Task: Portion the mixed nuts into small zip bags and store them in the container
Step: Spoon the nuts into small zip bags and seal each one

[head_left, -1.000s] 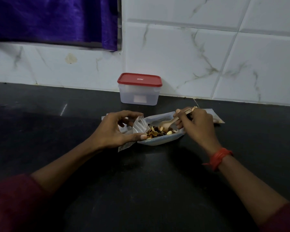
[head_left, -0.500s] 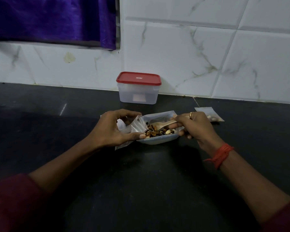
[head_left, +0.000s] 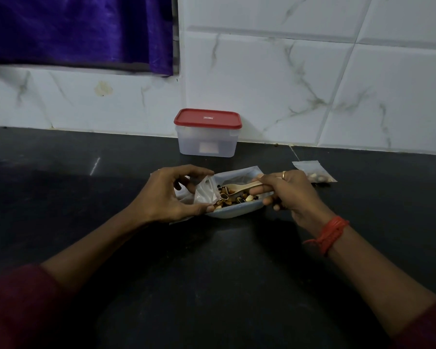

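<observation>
Mixed nuts (head_left: 233, 197) are heaped in a dish (head_left: 233, 213) on the desk (head_left: 212, 273). A zip bag (head_left: 205, 191) is pinched by the left hand (head_left: 166, 195) at the dish's left end; a spoon (head_left: 239, 186) is gripped by the right hand (head_left: 291, 192), fingers (head_left: 261, 190) curled.

**A:** ok so what kind of place is this, anyone?

**B:** home kitchen imo. Black polished stone counter (head_left: 61, 197) running straight into a wall of white marble-look tiles (head_left: 275, 84), basically a backsplash.

**A:** couldn't it be a shop?

**B:** doubt it. Purple curtain (head_left: 73, 28) hanging top left, a red-lidded plastic container (head_left: 207, 139) pushed up against the tiles, mixed nuts (head_left: 227, 201) out on the counter, a stain (head_left: 103, 88) on one tile. Looks lived-in, domestic.
</observation>
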A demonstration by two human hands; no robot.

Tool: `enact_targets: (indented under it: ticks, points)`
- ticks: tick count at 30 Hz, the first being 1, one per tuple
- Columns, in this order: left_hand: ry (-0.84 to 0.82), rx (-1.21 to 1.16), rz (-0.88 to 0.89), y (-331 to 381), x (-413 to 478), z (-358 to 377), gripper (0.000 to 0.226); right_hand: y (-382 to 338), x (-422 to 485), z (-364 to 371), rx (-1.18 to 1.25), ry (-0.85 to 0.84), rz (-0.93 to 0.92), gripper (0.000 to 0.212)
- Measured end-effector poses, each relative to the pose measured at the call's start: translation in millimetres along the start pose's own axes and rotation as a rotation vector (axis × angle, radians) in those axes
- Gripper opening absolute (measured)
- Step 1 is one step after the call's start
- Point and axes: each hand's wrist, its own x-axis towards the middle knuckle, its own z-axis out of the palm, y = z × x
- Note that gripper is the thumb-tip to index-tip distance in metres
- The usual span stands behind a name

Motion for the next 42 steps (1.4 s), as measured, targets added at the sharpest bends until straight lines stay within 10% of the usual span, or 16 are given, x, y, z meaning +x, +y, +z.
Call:
enact_targets:
  ticks: [29, 42]
  points:
    - [0.135, 0.008, -0.066, 6.9, -3.5, 10.0, 0.074, -18.0, -11.9, -4.0, 0.199, 0.136, -0.038, 0.017]
    - [0.234, -0.033, -0.026, 9.1, -1.9, 6.0, 0.064, -16.8, -28.8, 19.4, -0.120, -0.169, -0.504, 0.019]
